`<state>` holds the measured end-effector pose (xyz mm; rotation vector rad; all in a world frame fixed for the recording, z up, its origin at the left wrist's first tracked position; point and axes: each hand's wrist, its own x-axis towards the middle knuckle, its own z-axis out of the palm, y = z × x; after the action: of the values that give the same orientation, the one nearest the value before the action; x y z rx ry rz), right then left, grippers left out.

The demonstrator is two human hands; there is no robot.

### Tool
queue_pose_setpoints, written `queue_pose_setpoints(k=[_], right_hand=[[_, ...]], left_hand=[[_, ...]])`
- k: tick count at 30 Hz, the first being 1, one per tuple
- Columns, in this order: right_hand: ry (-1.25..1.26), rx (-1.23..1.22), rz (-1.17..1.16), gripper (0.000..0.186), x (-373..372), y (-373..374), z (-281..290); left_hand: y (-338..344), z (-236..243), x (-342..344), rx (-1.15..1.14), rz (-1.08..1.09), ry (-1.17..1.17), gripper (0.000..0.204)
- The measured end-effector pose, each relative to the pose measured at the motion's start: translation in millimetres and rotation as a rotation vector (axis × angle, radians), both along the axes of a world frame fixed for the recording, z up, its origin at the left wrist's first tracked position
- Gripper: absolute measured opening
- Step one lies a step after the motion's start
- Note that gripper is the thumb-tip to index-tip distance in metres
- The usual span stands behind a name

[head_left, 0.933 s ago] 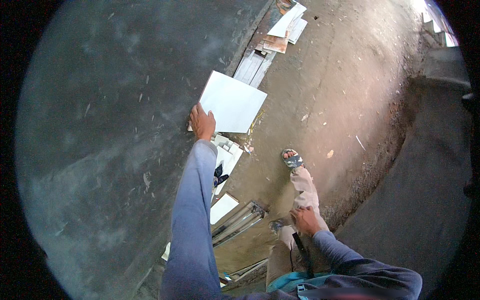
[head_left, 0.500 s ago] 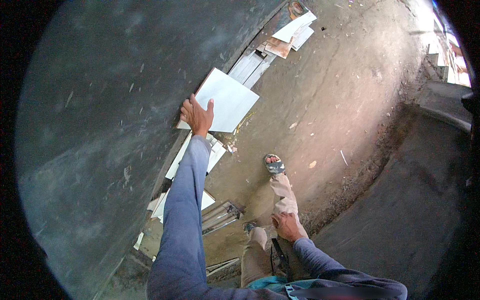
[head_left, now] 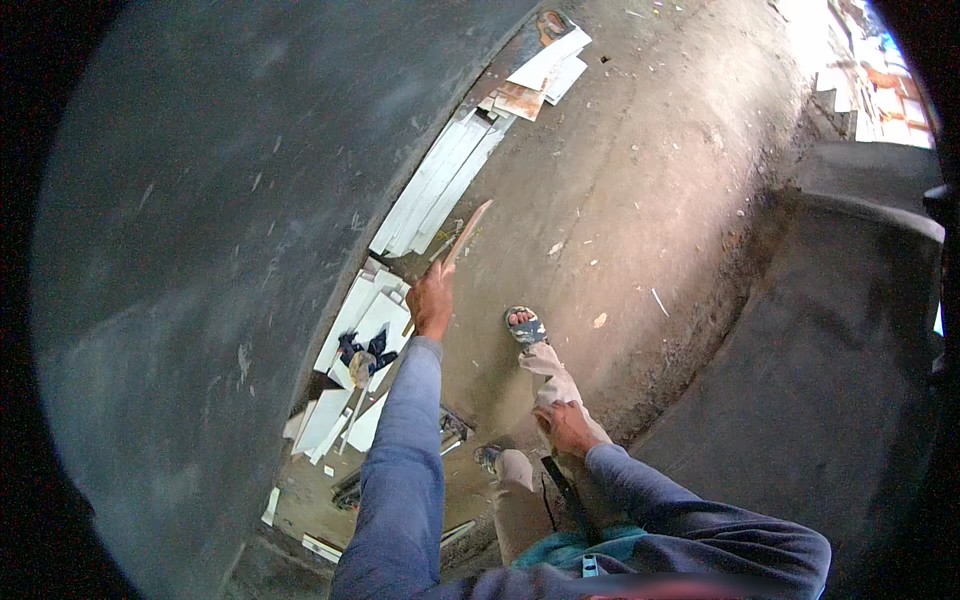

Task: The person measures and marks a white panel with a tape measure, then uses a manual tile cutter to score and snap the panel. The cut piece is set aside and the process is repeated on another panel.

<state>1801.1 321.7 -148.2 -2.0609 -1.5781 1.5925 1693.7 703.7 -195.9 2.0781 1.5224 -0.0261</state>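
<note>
My left hand [head_left: 432,303] is closed round the near end of a tile [head_left: 466,238], held off the floor away from the wall. The tile is turned nearly edge-on, so a thin reddish-brown edge shows and its white face is hidden. My right hand [head_left: 570,428] rests on my bent right leg, its fingers curled in with nothing visible in them. Just left of my left hand lie white cut tile pieces [head_left: 380,318], with a dark crumpled thing [head_left: 368,350] on top. Beyond, long white tile strips [head_left: 440,180] lie along the wall's foot.
A dark wall [head_left: 210,240] rises on the left. At the far end are more white and brown-stained pieces [head_left: 545,65]. My sandalled foot [head_left: 525,324] stands on the dusty brown floor [head_left: 640,200]. To the right, a rough, crumbly edge [head_left: 720,330] borders a dark grey surface [head_left: 800,400].
My left hand has taken the tile away from the wall and turned it from face-up to edge-on. The strips and the dark crumpled thing are now uncovered. My right hand stays on my leg.
</note>
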Motion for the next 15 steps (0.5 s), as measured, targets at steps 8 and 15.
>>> queue_pose_setpoints(k=[8,15], right_hand=[[-0.247,0.179,-0.550,0.035,59,15,-33],[1.086,-0.199,-1.047,0.065,118,133,62]], left_hand=[[-106,197,-149,-0.011,0.462,-0.331,0.051],[-276,357,-292,0.030,0.877,-0.474,0.055]])
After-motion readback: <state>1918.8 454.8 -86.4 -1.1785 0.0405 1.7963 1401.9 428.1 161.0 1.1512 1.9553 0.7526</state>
